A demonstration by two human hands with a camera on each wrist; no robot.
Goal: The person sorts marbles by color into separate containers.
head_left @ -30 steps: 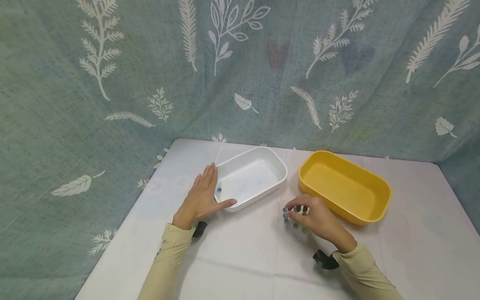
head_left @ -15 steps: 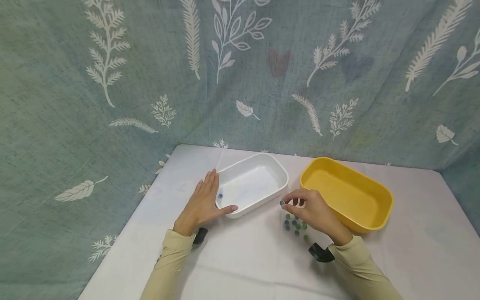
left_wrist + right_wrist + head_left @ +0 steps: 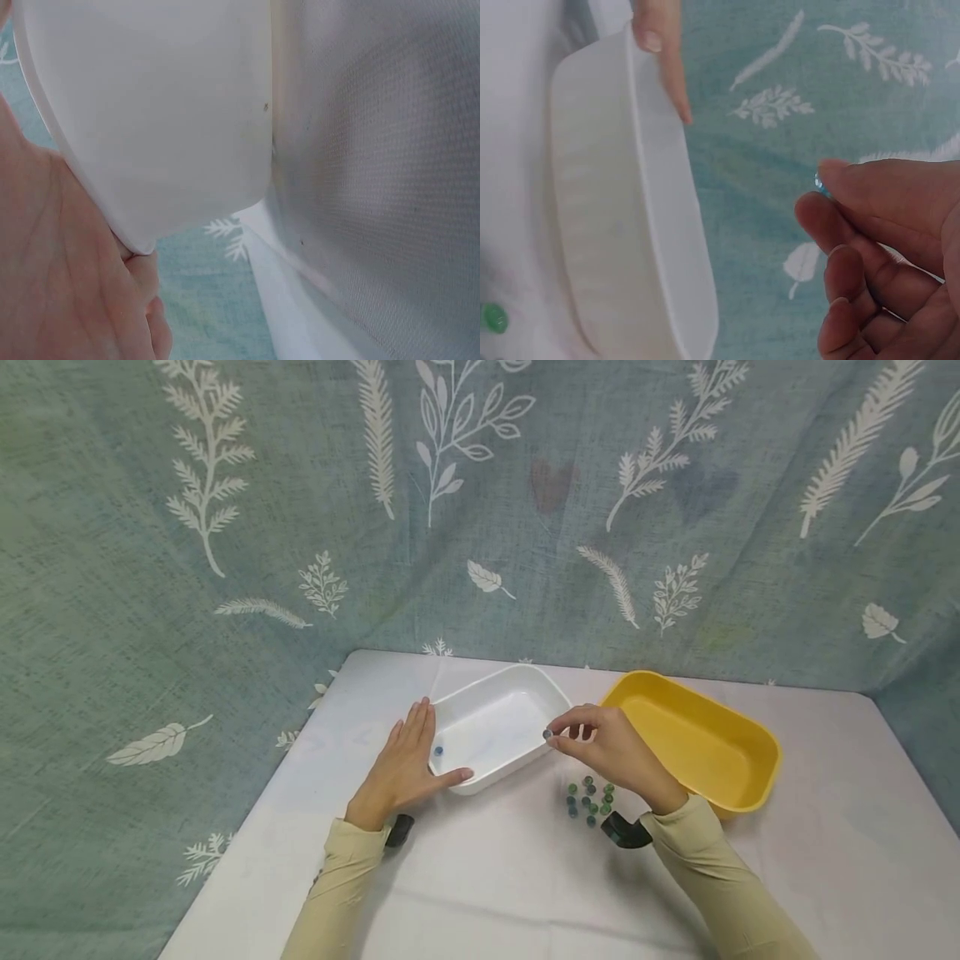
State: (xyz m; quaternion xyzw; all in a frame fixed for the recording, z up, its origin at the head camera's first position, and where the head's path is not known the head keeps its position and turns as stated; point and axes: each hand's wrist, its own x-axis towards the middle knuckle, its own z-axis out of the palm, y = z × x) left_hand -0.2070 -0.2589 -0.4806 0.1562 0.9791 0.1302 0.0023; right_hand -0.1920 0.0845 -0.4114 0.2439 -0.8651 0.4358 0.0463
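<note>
Between thumb and forefinger, my right hand (image 3: pixel 611 747) pinches a small blue glass marble (image 3: pixel 547 734) at the right rim of the white tub (image 3: pixel 495 727). The right wrist view has the same marble (image 3: pixel 821 184) at the fingertips, with the tub (image 3: pixel 600 187) to its left. My left hand (image 3: pixel 405 768) rests on the tub's left end, fingers straight and thumb spread along the near rim. One blue marble (image 3: pixel 438 750) lies inside the tub near that hand. Several green and blue marbles (image 3: pixel 592 808) lie grouped on the white cloth below my right hand.
A yellow tub (image 3: pixel 697 739) stands to the right, partly behind my right hand. White cloth (image 3: pixel 480 877) covers the table. A blue-green leaf-patterned curtain (image 3: pixel 480 568) hangs behind and at the left. Each wrist carries a black camera mount (image 3: pixel 626 831).
My right hand has picked a blue marble from the group and carried it up and left to the white tub's rim. My left hand has stayed on the tub.
</note>
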